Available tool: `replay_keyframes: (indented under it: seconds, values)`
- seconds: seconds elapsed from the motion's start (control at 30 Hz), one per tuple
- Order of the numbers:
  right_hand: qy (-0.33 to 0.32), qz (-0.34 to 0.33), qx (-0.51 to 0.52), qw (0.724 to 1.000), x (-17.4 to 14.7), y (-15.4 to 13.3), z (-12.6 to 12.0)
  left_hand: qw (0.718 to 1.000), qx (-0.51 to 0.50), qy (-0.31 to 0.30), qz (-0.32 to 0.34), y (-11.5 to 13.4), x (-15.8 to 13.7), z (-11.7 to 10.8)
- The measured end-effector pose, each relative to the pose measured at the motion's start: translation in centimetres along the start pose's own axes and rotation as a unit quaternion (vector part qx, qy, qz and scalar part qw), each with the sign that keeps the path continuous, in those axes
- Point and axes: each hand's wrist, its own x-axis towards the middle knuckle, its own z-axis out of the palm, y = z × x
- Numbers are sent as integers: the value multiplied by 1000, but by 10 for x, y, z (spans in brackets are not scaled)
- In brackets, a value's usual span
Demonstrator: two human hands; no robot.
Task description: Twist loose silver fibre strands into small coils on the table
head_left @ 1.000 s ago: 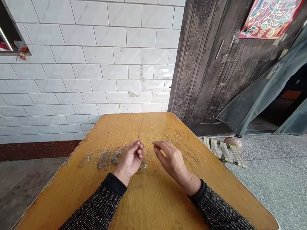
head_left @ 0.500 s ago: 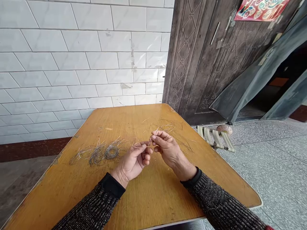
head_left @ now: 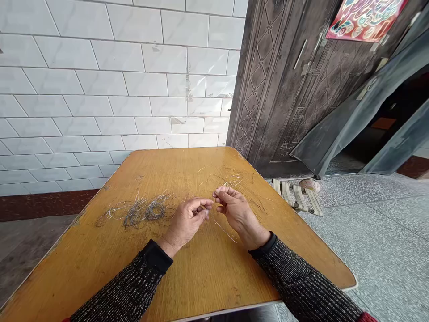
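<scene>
Above the middle of a yellow-brown wooden table, my left hand (head_left: 188, 220) is closed, its thumb and forefinger pinched together at the end of a thin wire (head_left: 225, 231). The wire slants down to the right below my other hand. My right hand (head_left: 236, 213) faces it, nearly touching, with thumb and forefinger pinched on a fine wire that is mostly hidden. To the left of my left hand lie several coiled bundles of grey wire (head_left: 156, 209). Loose strands of wire (head_left: 234, 180) are scattered beyond my right hand.
The wooden table (head_left: 208, 286) narrows toward a white tiled wall (head_left: 134, 85). A dark carved door (head_left: 284, 89) and a grey curtain (head_left: 351, 120) stand to the right. A striped folding stool (head_left: 296, 195) sits on the floor beside the table.
My left hand has turned over, its back now upward. A length of wire now slants down right below the hands. My right hand keeps its pinch, slightly lower.
</scene>
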Motion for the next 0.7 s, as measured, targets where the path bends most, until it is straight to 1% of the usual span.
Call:
replay_keyframes:
  seconds: [0.07, 0.13, 0.2, 0.3, 0.37, 0.47, 0.53, 0.6, 0.7]
  values:
    - [-2, 5, -1, 1000, 1, 0, 0, 997, 45, 35, 47, -1, 0, -1]
    - [1, 13, 1, 1000, 1, 1, 0, 995, 50, 68, 59, 0, 1, -2]
    - [3, 14, 5, 1000, 2, 1, 0, 995, -3, 99, 30, 2, 3, -3]
    - [-2, 3, 14, 1000, 3, 3, -1, 983, -121, 127, -56, 4, 5, -4]
    - [-8, -2, 19, 1000, 4, 4, -2, 971, -185, 123, -90, 6, 5, -4]
    - [-6, -2, 25, 1000, 5, 6, -3, 959, -252, 86, -94, 9, 4, -2]
    - [-2, 1, 28, 1000, 6, 6, -4, 956, -268, 67, -96, 9, 3, 0]
    - [-7, 6, 28, 1000, 6, 7, -4, 955, -269, 73, -103, 9, 2, 1]
    - [-28, 7, 23, 999, 5, 6, -3, 950, -276, 96, -114, 6, 3, 1]
